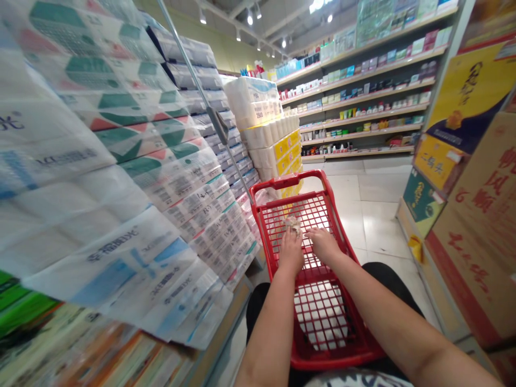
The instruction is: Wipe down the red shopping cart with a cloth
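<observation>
A red plastic shopping basket (334, 215) with mesh walls stands in front of me, between my legs. My left hand (292, 252) is on its upper mesh, fingers closed over a crumpled pale wad, like a rag or tissue (293, 223). Just to the right, my right hand (323, 245) rests against the same mesh with its fingers stretched out and nothing in them. A metal pull rod with a grey slider (217, 124) rises from the basket's left side toward the upper left.
Tall stacks of wrapped tissue packs (161, 140) line the left side. Toilet-roll bundles (262, 123) stand farther ahead. Cardboard boxes (479, 231) are piled on the right. Stocked shelves (363, 97) cross the far end, beyond a tiled floor (374, 215).
</observation>
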The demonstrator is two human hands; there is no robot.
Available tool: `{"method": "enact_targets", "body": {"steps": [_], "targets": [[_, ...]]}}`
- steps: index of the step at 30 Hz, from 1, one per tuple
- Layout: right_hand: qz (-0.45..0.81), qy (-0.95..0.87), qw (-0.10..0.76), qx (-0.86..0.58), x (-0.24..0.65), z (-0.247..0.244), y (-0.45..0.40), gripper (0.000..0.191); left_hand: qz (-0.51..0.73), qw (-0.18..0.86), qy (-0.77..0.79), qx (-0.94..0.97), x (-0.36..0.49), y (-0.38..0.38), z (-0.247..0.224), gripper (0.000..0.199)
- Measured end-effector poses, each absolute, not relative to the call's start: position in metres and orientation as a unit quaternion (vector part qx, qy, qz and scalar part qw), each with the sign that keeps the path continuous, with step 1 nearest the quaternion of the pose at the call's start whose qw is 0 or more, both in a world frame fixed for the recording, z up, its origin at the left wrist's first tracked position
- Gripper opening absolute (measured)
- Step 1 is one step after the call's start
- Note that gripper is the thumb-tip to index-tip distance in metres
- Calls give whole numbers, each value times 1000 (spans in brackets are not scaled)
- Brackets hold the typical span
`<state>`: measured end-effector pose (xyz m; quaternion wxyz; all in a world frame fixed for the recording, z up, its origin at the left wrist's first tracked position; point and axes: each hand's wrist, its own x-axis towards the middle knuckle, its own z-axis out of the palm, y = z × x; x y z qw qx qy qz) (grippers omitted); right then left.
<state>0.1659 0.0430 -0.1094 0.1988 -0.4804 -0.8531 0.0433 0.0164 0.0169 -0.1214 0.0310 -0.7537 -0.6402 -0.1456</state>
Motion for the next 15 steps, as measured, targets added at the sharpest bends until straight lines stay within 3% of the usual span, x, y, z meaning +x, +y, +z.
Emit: {"method": "enact_targets", "body": {"steps": [5,11,15], "targets": [[45,-851,199,-484,166,-109,43,54,-182,62,-730,-656,16,18,-122,69],[46,-855,190,-480,166,-110,44,50,-166,30,-620,-766,13,18,-122,73],[45,-854,194,-480,166,-111,45,53,-204,50,-711,-672,10,21,-122,70]]}}
